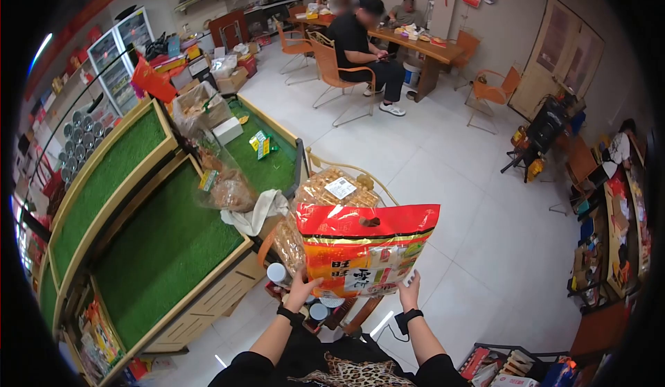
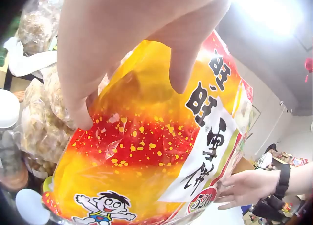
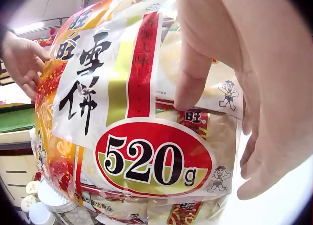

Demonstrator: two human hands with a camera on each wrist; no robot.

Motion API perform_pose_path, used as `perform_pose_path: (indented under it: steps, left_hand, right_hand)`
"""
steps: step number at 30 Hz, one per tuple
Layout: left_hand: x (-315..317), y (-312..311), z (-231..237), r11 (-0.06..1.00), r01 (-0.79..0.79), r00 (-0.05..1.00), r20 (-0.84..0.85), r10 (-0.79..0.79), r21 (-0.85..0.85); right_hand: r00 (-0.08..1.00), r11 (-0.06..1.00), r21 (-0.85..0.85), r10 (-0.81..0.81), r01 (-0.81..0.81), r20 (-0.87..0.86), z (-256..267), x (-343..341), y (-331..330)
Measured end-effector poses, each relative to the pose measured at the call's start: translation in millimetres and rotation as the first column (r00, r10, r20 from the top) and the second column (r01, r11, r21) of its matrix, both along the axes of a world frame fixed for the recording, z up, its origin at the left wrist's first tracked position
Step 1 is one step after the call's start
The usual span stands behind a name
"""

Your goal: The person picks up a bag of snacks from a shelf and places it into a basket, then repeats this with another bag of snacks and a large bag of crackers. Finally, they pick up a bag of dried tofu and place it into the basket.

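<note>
A large red and orange bag of rice crackers (image 1: 364,248), marked 520 g, is held upright in front of the body between both hands. My left hand (image 1: 300,291) grips its left side, low down; in the left wrist view the left thumb (image 2: 183,68) lies on the printed front and the fingers go round the edge. On the opposite side my right hand (image 1: 409,293) holds the bag, its thumb (image 3: 191,85) pressed on the front and its fingers behind the edge. Clear bags of snacks (image 1: 337,187) stand just behind the cracker bag.
To the left is a display stand with green turf shelves (image 1: 159,255), a white cloth (image 1: 258,210) on its corner. Jars with pale lids (image 1: 318,311) stand below the bag. A seated person (image 1: 357,40) is at a wooden table (image 1: 443,51) at the back. Packed shelves (image 1: 613,227) line the right.
</note>
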State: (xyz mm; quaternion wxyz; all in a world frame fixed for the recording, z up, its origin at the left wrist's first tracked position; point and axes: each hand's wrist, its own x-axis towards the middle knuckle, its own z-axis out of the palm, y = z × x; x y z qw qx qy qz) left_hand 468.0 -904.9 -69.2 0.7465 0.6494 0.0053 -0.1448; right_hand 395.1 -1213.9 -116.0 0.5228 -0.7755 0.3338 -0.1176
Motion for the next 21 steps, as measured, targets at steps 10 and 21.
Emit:
perform_pose_path:
  steps: [10,21]
  left_hand:
    - [-52.0,1.1,12.0,0.966,-0.164,0.979,-0.087,0.184,0.201]
    - [-120.6,85.2,23.2,0.91,-0.403,0.902,-0.121,0.414,0.1]
  right_hand:
    - [0.964,0.949,0.236,0.16,-0.21,0.214,25.2,8.8,-7.3]
    - [0.998,0.986,0.163,0.039,-0.047,0.053,17.9,-20.3,4.6]
